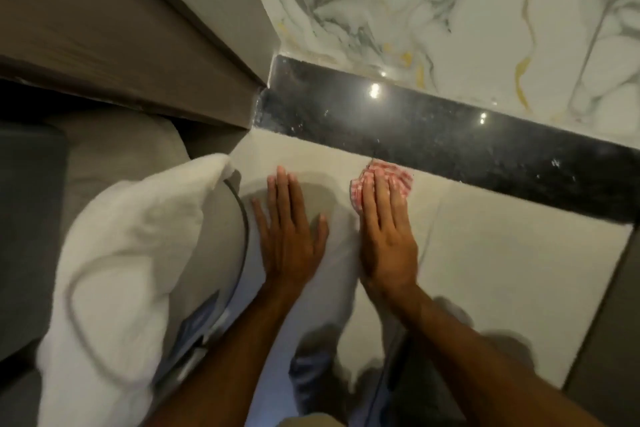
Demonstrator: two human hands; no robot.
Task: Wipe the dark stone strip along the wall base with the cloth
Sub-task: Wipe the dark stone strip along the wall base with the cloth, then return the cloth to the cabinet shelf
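Right hand is flat, fingers together, pressing the red-and-white checked cloth onto the pale floor tile; not pinched, just pinned under the fingers; the cloth's far edge sits right at the near edge of the dark stone strip, which runs from about 10 o'clock to 3 o'clock. Left hand is spread open on the tile at 9 o'clock of the cloth, holding nothing. Main risk: the cloth slides out from under a flat palm, or only the strip's edge gets wiped; frame's blurry, so contact is hard to call.
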